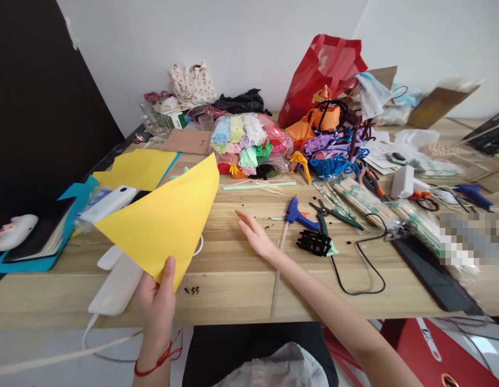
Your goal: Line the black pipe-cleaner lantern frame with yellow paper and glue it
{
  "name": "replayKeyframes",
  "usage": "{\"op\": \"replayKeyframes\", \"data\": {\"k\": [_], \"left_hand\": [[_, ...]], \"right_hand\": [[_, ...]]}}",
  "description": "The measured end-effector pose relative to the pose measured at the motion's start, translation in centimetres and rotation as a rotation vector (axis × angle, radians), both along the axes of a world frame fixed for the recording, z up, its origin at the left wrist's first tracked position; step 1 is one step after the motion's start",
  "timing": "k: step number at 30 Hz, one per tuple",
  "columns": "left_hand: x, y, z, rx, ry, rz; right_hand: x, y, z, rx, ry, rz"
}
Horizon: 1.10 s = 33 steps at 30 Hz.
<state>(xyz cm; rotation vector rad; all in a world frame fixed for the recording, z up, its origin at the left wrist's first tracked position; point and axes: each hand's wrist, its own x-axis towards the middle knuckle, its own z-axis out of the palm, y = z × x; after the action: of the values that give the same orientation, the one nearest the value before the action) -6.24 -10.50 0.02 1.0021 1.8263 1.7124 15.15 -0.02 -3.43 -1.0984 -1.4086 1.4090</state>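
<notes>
A yellow sheet of paper (pixel 168 215), shaped roughly like a triangle, is pinched near its lower corner by my left hand (pixel 160 290), thumb on top. It is raised above the left part of the table. My right hand (pixel 255 236) hovers over the middle of the wooden table (pixel 233 290), holding nothing, with its fingers stretched out and slightly apart. Just right of that hand lies a blue glue gun (pixel 299 215) with a clear glue stick (pixel 279 274) reaching toward the table's front edge. A black bundle of fuzzy stems (pixel 313 243) lies beside it.
Pliers (pixel 338 215), a black cable (pixel 364 258) and bagged sticks (pixel 366 204) lie to the right. Bagged pipe cleaners (pixel 249 140) and a red bag (pixel 322 75) stand behind. On the left are a white power strip (pixel 116 285), more yellow paper (pixel 136 166) and a notebook (pixel 43 231).
</notes>
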Motion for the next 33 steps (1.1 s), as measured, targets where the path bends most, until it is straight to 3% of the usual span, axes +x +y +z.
{"op": "replayKeyframes", "data": {"k": [2, 6, 8, 13, 15, 17, 21, 23, 28, 31, 33], "left_hand": [[-0.3, -0.1, 0.1, 0.022, -0.006, 0.022], [-0.6, -0.2, 0.4, 0.030, -0.016, 0.046], [-0.7, -0.2, 0.5, 0.015, 0.008, 0.053], [-0.9, -0.8, 0.7, 0.007, 0.070, 0.101], [-1.0, -1.0, 0.8, 0.020, 0.061, 0.109], [-1.0, -1.0, 0.8, 0.043, 0.045, 0.109], [-0.7, -0.6, 0.7, 0.049, 0.035, 0.105], [-0.5, -0.4, 0.7, 0.032, 0.068, 0.110], [-0.3, -0.6, 0.7, 0.011, 0.133, 0.107], [-1.0, -0.9, 0.5, -0.009, 0.215, 0.113], [-1.6, -1.0, 0.3, 0.016, 0.330, 0.037]], "right_hand": [[-1.4, -2.4, 0.0, 0.016, -0.014, 0.127], [-5.0, -6.3, -0.6, 0.001, -0.035, 0.560], [-5.5, -5.7, -1.0, 0.022, -0.071, 0.600], [-2.4, 0.2, -1.8, 0.155, -0.259, 0.205], [-1.4, 0.9, -1.6, 0.230, -0.331, 0.117], [-1.4, -0.2, -1.1, 0.324, -0.387, 0.139], [-3.5, -4.1, -0.8, 0.515, -0.463, 0.409], [-4.4, -4.6, -1.2, 0.559, -0.525, 0.442], [-4.6, -0.8, -2.0, 0.571, -0.689, 0.271], [-3.4, 0.7, -1.2, 0.544, -0.775, 0.104], [-1.2, 0.1, -0.3, 0.536, -0.816, -0.004]]}}
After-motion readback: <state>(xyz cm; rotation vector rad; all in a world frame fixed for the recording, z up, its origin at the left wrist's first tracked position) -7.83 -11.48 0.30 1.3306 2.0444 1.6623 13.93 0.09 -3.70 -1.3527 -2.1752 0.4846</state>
